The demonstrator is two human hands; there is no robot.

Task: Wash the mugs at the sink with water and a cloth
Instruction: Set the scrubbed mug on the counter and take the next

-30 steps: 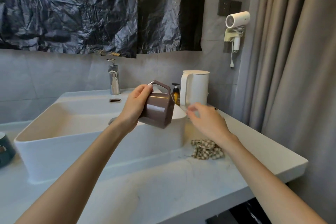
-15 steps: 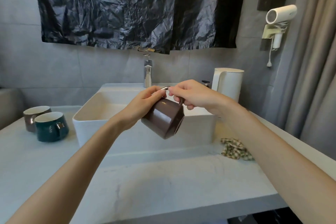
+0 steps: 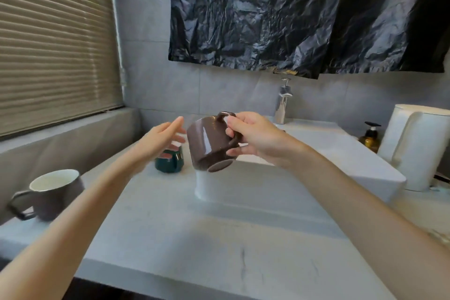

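My right hand (image 3: 255,140) grips a glossy brown mug (image 3: 209,143) by its handle, tilted with its base toward me, in the air over the left corner of the white sink basin (image 3: 341,165). My left hand (image 3: 160,139) is open with straight fingers just left of that mug, not touching it. Behind my left fingers a dark green mug (image 3: 169,162) stands on the counter, partly hidden. Another brown mug (image 3: 52,192) with a white inside stands upright at the far left. The cloth (image 3: 440,236) barely shows at the right edge.
A chrome tap (image 3: 283,102) rises behind the basin. A white kettle (image 3: 418,146) and an amber pump bottle (image 3: 370,137) stand at the right. The pale marble counter (image 3: 207,238) stretches in front. Window blinds (image 3: 53,39) fill the left; black plastic sheeting (image 3: 292,12) hangs above.
The mug passed from my left hand to my right, which now holds its handle. My left hand let go and opened. The view swung left, showing the mugs on the counter.
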